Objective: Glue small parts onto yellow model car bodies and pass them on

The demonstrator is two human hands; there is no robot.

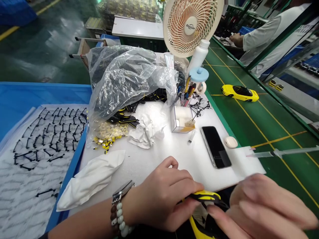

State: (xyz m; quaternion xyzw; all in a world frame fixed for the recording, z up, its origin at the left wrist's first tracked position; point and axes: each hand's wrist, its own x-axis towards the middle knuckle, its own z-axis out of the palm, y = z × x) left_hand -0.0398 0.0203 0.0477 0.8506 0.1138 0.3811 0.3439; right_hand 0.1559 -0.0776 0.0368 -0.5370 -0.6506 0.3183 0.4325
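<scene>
Close to the table's front edge, my left hand pinches a yellow-and-black plastic car part between thumb and fingers. My right hand, its fingers curled and slightly blurred, holds the same part from the other side with a fingertip against its underside. Below, another yellow stretch runs down out of the frame; whether it belongs to the same piece I cannot tell. A white cloth lies left of my left hand. Beyond my right hand a clear syringe rests across a white pad at the table's edge.
A phone, an earbud case and a clear tool box stand right of crumpled tissue. Behind are a plastic bag of black-yellow parts and a fan. Left, a blue tray carries small black parts. A yellow model car sits beyond.
</scene>
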